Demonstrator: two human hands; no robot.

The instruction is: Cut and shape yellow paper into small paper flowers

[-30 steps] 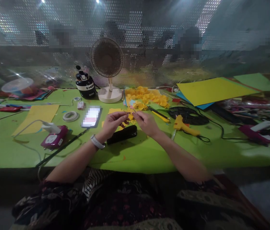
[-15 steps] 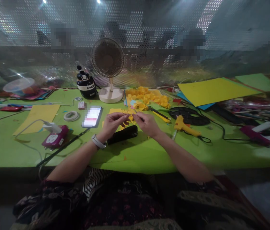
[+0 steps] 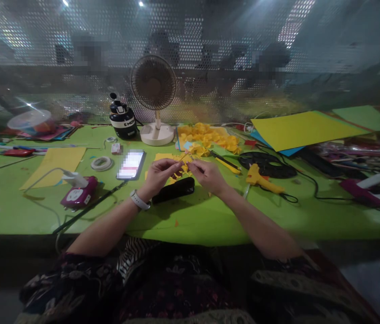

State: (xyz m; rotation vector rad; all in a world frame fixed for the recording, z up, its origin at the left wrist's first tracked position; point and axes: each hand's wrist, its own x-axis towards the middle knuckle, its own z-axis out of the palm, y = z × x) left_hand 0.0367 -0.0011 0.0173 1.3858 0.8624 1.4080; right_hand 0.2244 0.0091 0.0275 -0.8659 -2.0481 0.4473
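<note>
In the head view, the left hand (image 3: 158, 176) and right hand (image 3: 210, 176) nearly meet, fingers pinched narrow – what they hold is too small to tell – just above yellow paper (image 3: 163, 156) mid-table. Yellow paper flowers (image 3: 206, 135) lie toward the table's (image 3: 210, 225) back edge, a black object (image 3: 174, 190) nearer its front edge.

Dim scene, top glare spots, blurred edges

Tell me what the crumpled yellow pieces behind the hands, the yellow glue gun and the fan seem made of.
Crumpled yellow pieces: probably matte paper, given their thin, ruffled edges.
Glue gun: likely hard plastic, its yellow body smooth and molded-looking.
Fan: its white base looks like smooth, molded plastic; the grille could be plastic or metal.
</note>
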